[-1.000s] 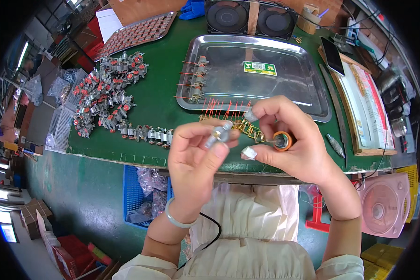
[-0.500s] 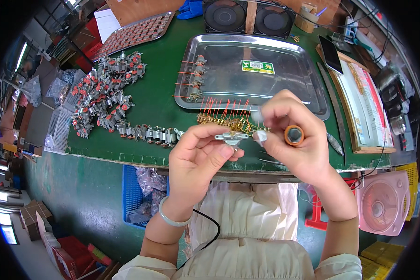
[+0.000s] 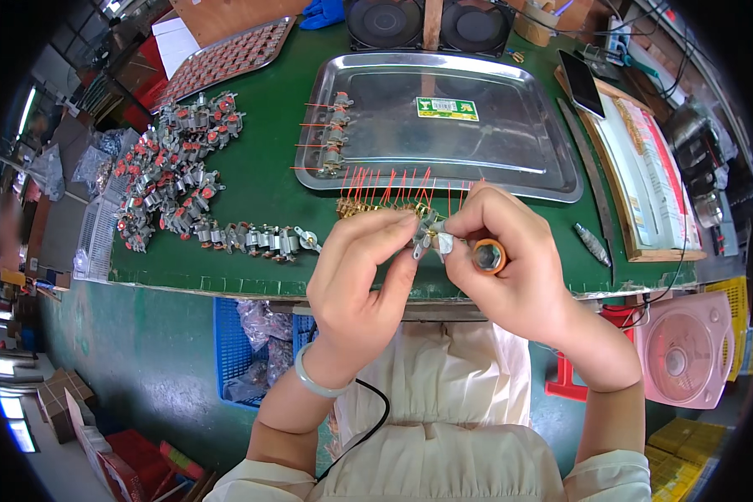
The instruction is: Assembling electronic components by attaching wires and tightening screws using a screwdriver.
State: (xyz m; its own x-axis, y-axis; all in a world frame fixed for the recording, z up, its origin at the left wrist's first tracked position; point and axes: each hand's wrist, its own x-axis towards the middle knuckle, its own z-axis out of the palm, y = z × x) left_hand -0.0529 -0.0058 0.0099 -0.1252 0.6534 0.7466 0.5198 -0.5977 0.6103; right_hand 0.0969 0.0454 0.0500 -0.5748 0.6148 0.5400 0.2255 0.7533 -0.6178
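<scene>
Near the tabletop's (image 3: 263,142) front edge, a small metal part (image 3: 427,233) sits between the two hands, raised above the surface. The left hand (image 3: 356,276) pinches it, thumb and forefinger nearly closed on its left side. The right hand (image 3: 514,268) has its fingers curled around an orange-ended handle (image 3: 489,256); its wrapped thumb tip lies right beside the part, though whether it also grips the metal I cannot tell. Beyond the fingertips, brass pieces with red wires (image 3: 376,204) line the front edge of a metal tray (image 3: 510,155).
</scene>
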